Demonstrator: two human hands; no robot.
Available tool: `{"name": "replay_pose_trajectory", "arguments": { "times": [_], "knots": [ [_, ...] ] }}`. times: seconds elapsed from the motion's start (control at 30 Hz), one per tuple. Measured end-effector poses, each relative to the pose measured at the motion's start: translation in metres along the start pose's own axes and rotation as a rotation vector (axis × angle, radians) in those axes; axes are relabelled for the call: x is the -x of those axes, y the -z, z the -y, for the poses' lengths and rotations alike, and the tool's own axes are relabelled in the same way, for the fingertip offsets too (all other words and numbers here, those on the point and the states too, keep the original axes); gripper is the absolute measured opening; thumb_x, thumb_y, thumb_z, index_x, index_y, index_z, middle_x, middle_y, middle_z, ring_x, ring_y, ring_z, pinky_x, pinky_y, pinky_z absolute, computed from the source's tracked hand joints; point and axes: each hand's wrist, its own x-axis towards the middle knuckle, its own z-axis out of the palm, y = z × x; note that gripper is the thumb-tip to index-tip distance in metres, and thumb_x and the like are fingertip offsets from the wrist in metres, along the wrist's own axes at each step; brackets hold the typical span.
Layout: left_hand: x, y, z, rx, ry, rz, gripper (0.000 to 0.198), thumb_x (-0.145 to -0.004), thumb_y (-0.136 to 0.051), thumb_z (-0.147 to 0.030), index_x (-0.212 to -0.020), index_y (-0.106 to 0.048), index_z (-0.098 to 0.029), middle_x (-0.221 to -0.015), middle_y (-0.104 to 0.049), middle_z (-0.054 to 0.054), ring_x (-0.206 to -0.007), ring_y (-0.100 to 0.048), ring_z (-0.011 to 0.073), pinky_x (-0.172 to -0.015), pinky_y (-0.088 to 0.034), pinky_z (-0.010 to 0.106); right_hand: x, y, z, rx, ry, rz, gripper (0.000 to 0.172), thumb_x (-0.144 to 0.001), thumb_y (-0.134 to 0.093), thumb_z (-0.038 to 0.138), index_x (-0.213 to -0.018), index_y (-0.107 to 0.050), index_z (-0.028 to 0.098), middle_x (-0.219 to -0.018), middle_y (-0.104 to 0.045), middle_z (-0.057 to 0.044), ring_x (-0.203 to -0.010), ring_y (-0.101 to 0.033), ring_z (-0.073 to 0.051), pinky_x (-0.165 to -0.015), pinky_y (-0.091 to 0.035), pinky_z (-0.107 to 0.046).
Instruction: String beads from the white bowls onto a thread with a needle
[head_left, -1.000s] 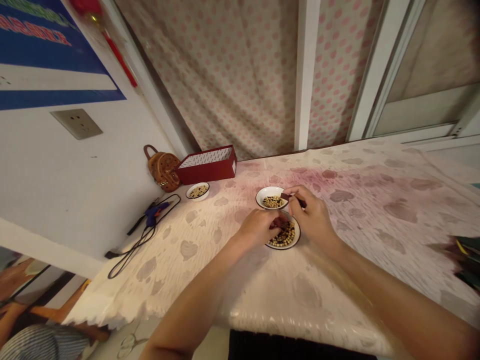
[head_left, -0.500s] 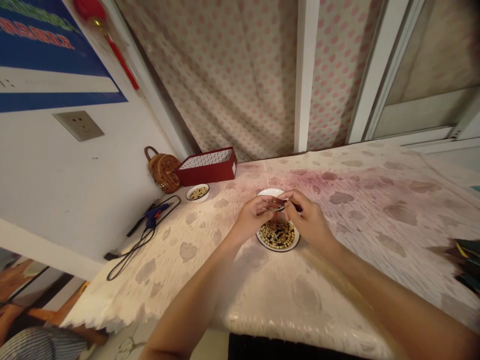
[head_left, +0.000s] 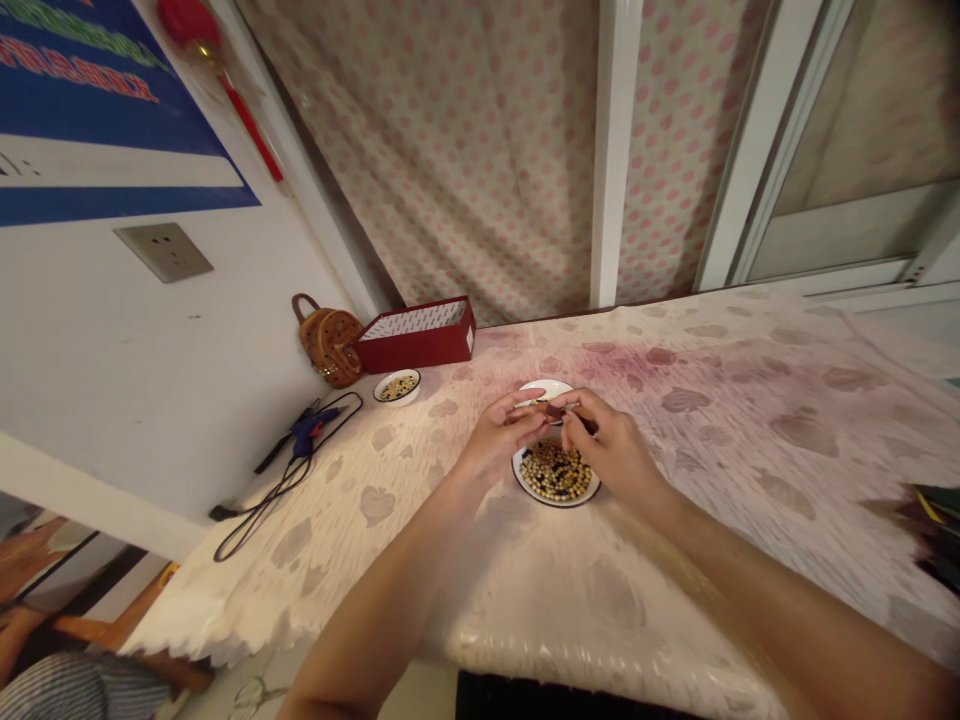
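Left hand (head_left: 496,442) lifted (pinching); round bowl (head_left: 556,500) uncovered.

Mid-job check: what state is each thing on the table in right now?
Near dish: full of mixed beans, upright.
Far dish: partly hidden by hands.
Red box: open.
Dish by box: holds beans.
Glue gun: lying flat.
Right hand: pinching small dark tool.
Left hand: at tool's tip, grip unclear.
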Motion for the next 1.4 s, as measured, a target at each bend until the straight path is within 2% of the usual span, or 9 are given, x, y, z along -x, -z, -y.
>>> {"name": "replay_pose_trajectory", "arguments": {
  "times": [0.5, 0.7, 0.83, 0.93, 1.07, 1.13, 1.23, 1.3, 1.4],
  "knots": [
    [-0.001, 0.000, 0.008, -0.101, -0.113, -0.026, 0.051, -0.068, -0.093, -0.033, -0.111, -0.071, -0.017, -0.108, -0.075, 0.009, -0.097, -0.072, 0.0200, -0.099, -0.055, 0.041, 0.001, -0.005, -0.006, -0.070, -0.050, 0.042, 0.019, -0.094, -0.048, 0.027, -0.109, -0.058, 0.023, -0.060, -0.066, 0.006, -0.046, -0.056, -0.013, -0.054, -0.042, -0.026],
    [-0.014, 0.001, 0.012, -0.211, -0.201, -0.098, 0.039, -0.075, -0.085, -0.030, -0.109, -0.070, -0.017, -0.120, -0.072, 0.011, -0.107, -0.071, 0.0234, -0.094, -0.055, 0.036, 0.000, 0.001, 0.000, -0.011, -0.050, -0.097, 0.016, -0.092, -0.047, 0.026, -0.102, -0.058, 0.023, -0.058, -0.062, 0.006, -0.054, -0.060, -0.016, -0.062, -0.043, -0.029],
    [-0.033, 0.001, 0.017, -0.338, -0.300, -0.131, 0.023, -0.081, -0.072, -0.015, -0.103, -0.068, -0.016, -0.115, -0.073, 0.010, -0.109, -0.071, 0.0231, -0.093, -0.055, 0.034, -0.001, 0.004, 0.000, -0.016, -0.086, -0.163, 0.016, -0.091, -0.047, 0.027, -0.102, -0.058, 0.023, -0.059, -0.063, 0.005, -0.056, -0.061, -0.016, -0.064, -0.043, -0.029],
    [-0.036, 0.002, 0.016, -0.494, -0.370, -0.132, 0.024, -0.084, -0.063, -0.008, -0.105, -0.069, -0.017, -0.115, -0.074, 0.010, -0.111, -0.070, 0.0205, -0.099, -0.052, 0.033, -0.003, 0.005, 0.000, -0.008, -0.087, -0.175, 0.016, -0.090, -0.047, 0.026, -0.101, -0.059, 0.023, -0.059, -0.063, 0.005, -0.055, -0.060, -0.016, -0.063, -0.042, -0.029],
    [-0.014, 0.000, 0.001, -0.832, -0.351, -0.126, 0.013, -0.087, -0.064, -0.016, -0.097, -0.072, -0.019, -0.103, -0.076, 0.006, -0.094, -0.069, 0.0178, -0.086, -0.053, 0.030, -0.003, 0.005, 0.001, -0.003, -0.084, -0.186, 0.017, -0.090, -0.046, 0.024, -0.102, -0.059, 0.023, -0.059, -0.063, 0.005, -0.056, -0.061, -0.016, -0.064, -0.042, -0.029],
    [0.001, -0.004, -0.010, -1.026, -0.312, -0.041, 0.011, -0.081, -0.073, -0.021, -0.093, -0.073, -0.021, -0.097, -0.076, 0.002, -0.089, -0.068, 0.0178, -0.085, -0.051, 0.031, -0.003, 0.005, 0.001, 0.001, -0.084, -0.194, 0.018, -0.090, -0.047, 0.024, -0.102, -0.060, 0.023, -0.060, -0.064, 0.005, -0.056, -0.061, -0.017, -0.064, -0.042, -0.029],
    [0.019, -0.013, -0.022, -1.338, -0.266, 0.136, 0.023, -0.075, -0.082, -0.030, -0.095, -0.073, -0.023, -0.099, -0.077, 0.001, -0.096, -0.067, 0.0225, -0.087, -0.050, 0.034, -0.003, 0.005, 0.000, 0.013, -0.081, -0.200, 0.019, -0.090, -0.047, 0.024, -0.103, -0.060, 0.023, -0.060, -0.064, 0.005, -0.056, -0.061, -0.017, -0.063, -0.042, -0.029],
    [0.025, -0.019, -0.024, -1.511, -0.238, 0.178, 0.031, -0.073, -0.084, -0.032, -0.101, -0.073, -0.023, -0.102, -0.077, 0.003, -0.100, -0.066, 0.0264, -0.090, -0.049, 0.039, -0.003, 0.005, -0.001, 0.022, -0.083, -0.202, 0.018, -0.090, -0.047, 0.024, -0.103, -0.060, 0.023, -0.060, -0.064, 0.005, -0.056, -0.061, -0.017, -0.063, -0.041, -0.029],
    [0.025, -0.024, -0.020, -1.649, -0.196, 0.200, 0.034, -0.076, -0.082, -0.030, -0.108, -0.072, -0.021, -0.102, -0.077, 0.005, -0.101, -0.068, 0.0285, -0.093, -0.048, 0.043, -0.003, 0.005, -0.002, 0.034, -0.080, -0.198, 0.018, -0.090, -0.047, 0.024, -0.103, -0.060, 0.023, -0.060, -0.064, 0.005, -0.056, -0.061, -0.017, -0.064, -0.042, -0.030]
  ]
}}
